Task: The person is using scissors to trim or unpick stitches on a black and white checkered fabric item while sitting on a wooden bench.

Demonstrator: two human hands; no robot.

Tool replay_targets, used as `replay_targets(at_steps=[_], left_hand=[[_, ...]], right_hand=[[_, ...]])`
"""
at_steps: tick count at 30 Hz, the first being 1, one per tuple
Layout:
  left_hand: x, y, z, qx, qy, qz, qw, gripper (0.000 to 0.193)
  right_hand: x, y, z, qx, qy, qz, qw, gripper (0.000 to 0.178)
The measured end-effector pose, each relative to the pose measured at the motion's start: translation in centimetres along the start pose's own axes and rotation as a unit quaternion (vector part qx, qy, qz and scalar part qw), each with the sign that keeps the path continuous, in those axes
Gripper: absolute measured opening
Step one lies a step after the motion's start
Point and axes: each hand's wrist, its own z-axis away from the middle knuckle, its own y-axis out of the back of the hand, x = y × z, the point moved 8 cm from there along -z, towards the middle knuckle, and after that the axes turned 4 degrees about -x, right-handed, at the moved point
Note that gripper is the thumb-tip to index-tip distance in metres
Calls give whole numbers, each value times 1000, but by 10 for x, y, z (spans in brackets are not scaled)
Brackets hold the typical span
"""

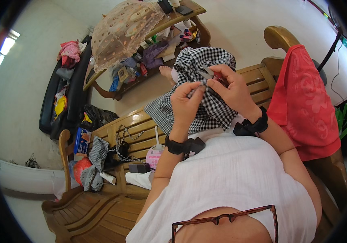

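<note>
Black-and-white checked cloth [214, 109] lies gathered over my lap, with folds reaching past my knees. My left hand [185, 106] is closed in a pinch at the cloth's upper folds, thumb against fingertips. Close beside it, my right hand [233, 90] is wrapped round small scissors [206, 73] with grey blades and a bit of red at the handle. The blades point up and to the left, just above the left fingertips. Whatever thread or edge lies between the two hands is too small to make out.
I sit on a slatted wooden bench [135, 118]. A red towel [299, 109] hangs over its right arm. To the left lie a pink fan [154, 158], a dark box [139, 168] and a blue box [83, 141]. Ahead, a lace cover [121, 34] tops a cluttered table.
</note>
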Motion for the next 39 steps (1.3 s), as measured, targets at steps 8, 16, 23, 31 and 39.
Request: replay_targets(at_steps=[8,16,23,31,39], left_hand=[[-25,-7,9,82,171,364,912,18],[-25,-5,8,80,172,369,910,18],[-29,-4,9,73,170,360,914,19],[-27,-2,8,68,166,353,918,18],[-21,1,6,77,153,353,920,16]], right_hand=[[-8,4,12,-47,-10,56,997,25],[-12,2,9,-56,-5,75,996,26],[-13,2,9,-40,15,71,997,26],[-14,2,9,-50,-2,74,996,25],[-15,2,8,-39,9,70,997,25]])
